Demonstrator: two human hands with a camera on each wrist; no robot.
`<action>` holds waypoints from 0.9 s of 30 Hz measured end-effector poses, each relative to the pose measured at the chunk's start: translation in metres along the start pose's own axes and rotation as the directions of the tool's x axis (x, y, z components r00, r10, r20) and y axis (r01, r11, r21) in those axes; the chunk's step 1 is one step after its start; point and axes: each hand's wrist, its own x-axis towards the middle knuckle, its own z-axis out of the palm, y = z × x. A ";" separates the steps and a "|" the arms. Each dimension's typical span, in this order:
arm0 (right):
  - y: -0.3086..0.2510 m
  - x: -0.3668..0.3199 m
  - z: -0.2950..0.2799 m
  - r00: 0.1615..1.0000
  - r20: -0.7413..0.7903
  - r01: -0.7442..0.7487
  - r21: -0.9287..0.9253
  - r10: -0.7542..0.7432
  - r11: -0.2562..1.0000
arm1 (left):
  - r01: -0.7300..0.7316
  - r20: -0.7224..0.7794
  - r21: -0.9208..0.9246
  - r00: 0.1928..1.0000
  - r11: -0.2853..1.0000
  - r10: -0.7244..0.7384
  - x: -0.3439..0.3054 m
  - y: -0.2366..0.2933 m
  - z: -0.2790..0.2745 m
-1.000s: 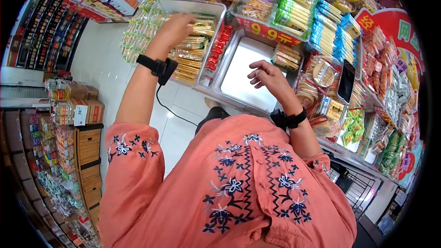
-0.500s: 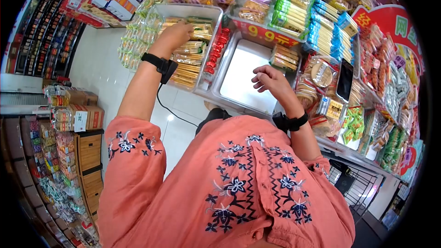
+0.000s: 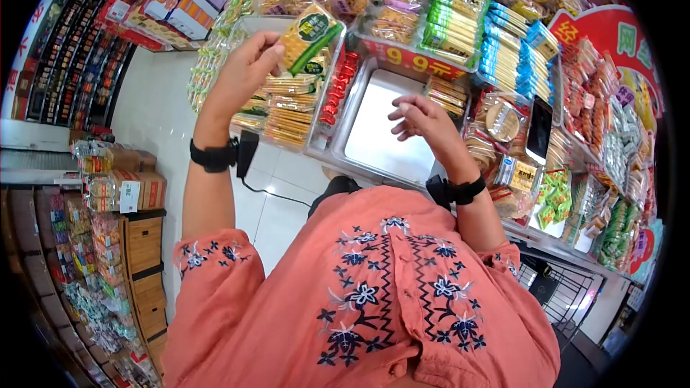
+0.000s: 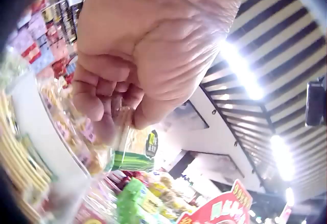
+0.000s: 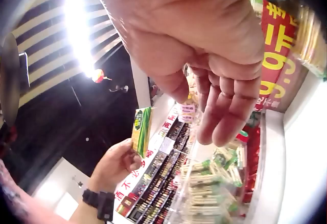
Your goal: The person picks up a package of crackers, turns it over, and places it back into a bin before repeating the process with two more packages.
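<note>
The left hand [image 3: 241, 75] pinches the edge of a clear packet of crackers [image 3: 310, 36] with a green band, raised above a plastic bin [image 3: 343, 29] of similar packets. In the left wrist view, thumb and fingers of the left hand [image 4: 143, 55] grip the packet [image 4: 138, 150]. The right hand [image 3: 425, 123] hovers over a bin with a white bottom [image 3: 381, 115], fingers loosely bent and holding nothing. At that bin's back right corner lie a few stick packets [image 3: 447, 95]. The right wrist view shows the right hand [image 5: 204, 60] empty, the held packet [image 5: 141, 132] beyond it.
Red-wrapped sweets [image 3: 338, 90] fill a narrow gap between the two bins. A black phone [image 3: 539, 129] lies on packets of round biscuits at the right. Green and blue stick packets [image 3: 456, 14] stand behind. Wooden drawers [image 3: 144, 244] and stacked cartons [image 3: 147, 190] are at the left.
The left hand has come up out of the left bin, drawn back toward the body, with a packet now in its fingers. The right hand has barely moved.
</note>
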 end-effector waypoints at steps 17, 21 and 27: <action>-0.032 -0.024 -0.007 0.984 -0.083 0.177 0.300 -0.159 0.937 | 0.207 0.205 -0.440 0.971 0.874 -0.127 -0.017 0.021 0.123; -0.025 -0.032 -0.014 0.979 -0.131 0.190 0.337 -0.154 0.922 | 0.205 0.184 -0.475 0.974 0.856 -0.131 -0.016 0.026 0.137; -0.023 -0.042 -0.018 0.969 -0.204 0.206 0.337 -0.142 0.919 | 0.193 0.148 -0.581 0.980 0.791 -0.131 -0.013 0.024 0.153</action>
